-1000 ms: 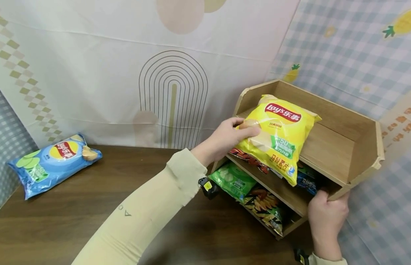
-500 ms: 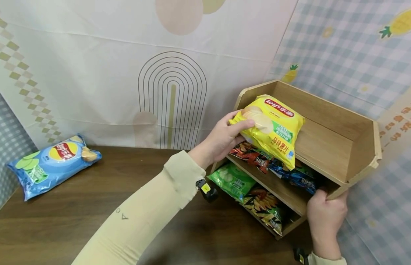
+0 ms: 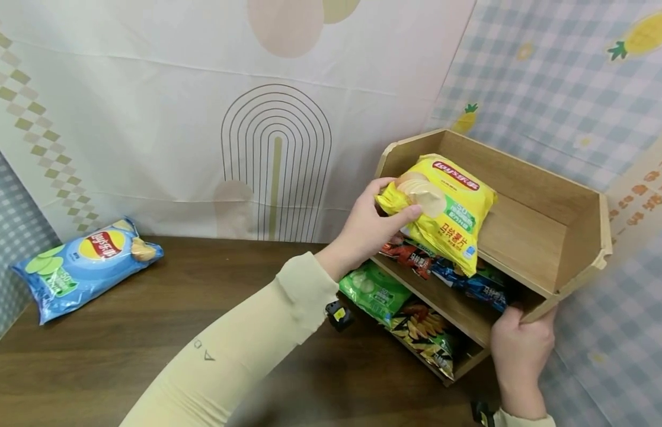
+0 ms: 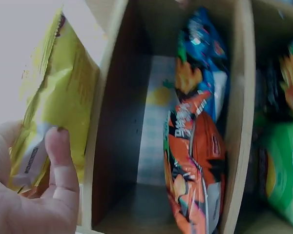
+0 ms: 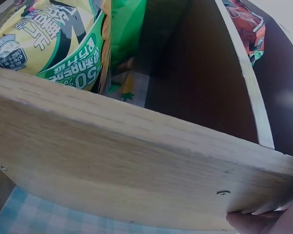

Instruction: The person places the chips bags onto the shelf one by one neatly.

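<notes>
My left hand (image 3: 365,231) pinches the near-left end of a yellow Lay's chip bag (image 3: 448,207), thumb on its front. The bag slants over the front-left part of the wooden shelf unit's top tier (image 3: 528,234). In the left wrist view, the yellow bag (image 4: 71,97) is seen edge-on beside the top board; whether it touches the board I cannot tell. My right hand (image 3: 523,350) grips the unit's right side panel (image 5: 127,146), fingers partly hidden behind it. In the right wrist view only some fingers (image 5: 256,222) show at the lower right corner.
On the middle tier lie a red chip bag (image 3: 408,258) and a blue one (image 3: 475,287). Below them are a green bag (image 3: 374,290) and a black one (image 3: 427,335). A light-blue Lay's bag (image 3: 93,261) lies on the brown table (image 3: 229,284), far left.
The yellow bag first shifted left and tipped flatter, uncovering more of the red and blue bags, then moved slightly back right with my left hand. My right hand stays on the side panel.
</notes>
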The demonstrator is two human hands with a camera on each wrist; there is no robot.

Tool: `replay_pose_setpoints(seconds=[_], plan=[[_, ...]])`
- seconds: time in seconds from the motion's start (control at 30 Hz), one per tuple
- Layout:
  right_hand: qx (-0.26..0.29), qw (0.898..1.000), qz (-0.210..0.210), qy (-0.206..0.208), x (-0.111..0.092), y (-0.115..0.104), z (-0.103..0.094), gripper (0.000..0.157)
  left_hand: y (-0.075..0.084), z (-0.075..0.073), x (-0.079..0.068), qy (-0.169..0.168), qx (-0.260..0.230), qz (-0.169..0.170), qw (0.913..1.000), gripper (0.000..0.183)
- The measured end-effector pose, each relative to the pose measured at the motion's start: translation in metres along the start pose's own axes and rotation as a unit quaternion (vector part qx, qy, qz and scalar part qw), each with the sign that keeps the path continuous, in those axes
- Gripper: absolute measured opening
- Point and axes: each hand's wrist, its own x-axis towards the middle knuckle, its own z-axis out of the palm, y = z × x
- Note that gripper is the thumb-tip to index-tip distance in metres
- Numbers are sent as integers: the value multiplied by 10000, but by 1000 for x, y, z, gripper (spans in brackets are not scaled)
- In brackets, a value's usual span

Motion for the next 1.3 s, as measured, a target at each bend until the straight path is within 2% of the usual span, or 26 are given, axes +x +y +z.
replay_pose_setpoints(seconds=[0.1, 0.33, 0.4, 0.57, 0.73, 0.87, 0.93, 1.03, 1.13, 1.3], plan=[[-14, 10000, -13, 32, -1, 1, 0, 50, -2, 6, 0, -31, 447, -136, 9989, 57], [-59, 10000, -10, 49, -1, 1, 0, 50, -2, 28, 3, -505, 903, -284, 9942, 52], [-93, 10000, 1, 29, -1, 2, 0, 51, -2, 34, 2, -638, 745, -349, 9946, 51], [-164, 9999, 18, -20, -2, 3, 1, 50, -5, 42, 2, -754, -136, -502, 9958, 49], [-180, 9998, -6, 34, -1, 2, 1, 45, -5, 52, 5, -512, -546, -524, 9958, 48], [-159, 9998, -113, -12, 0, 1, 0, 45, -5, 64, 11, -221, -979, -412, 9941, 54], [-131, 9998, -147, -32, 0, 1, 0, 44, -6, 69, 12, -174, -772, -341, 9963, 56], [-100, 9999, -110, -57, 0, 1, 1, 46, -10, 74, 11, -252, 145, -217, 9993, 52], [-67, 10000, -39, -61, 0, 1, 1, 50, -12, 75, 11, -290, 1036, -85, 9942, 46], [-43, 10000, -63, -34, 0, 3, 0, 53, -15, 78, 11, -233, 1382, -82, 9901, 42]])
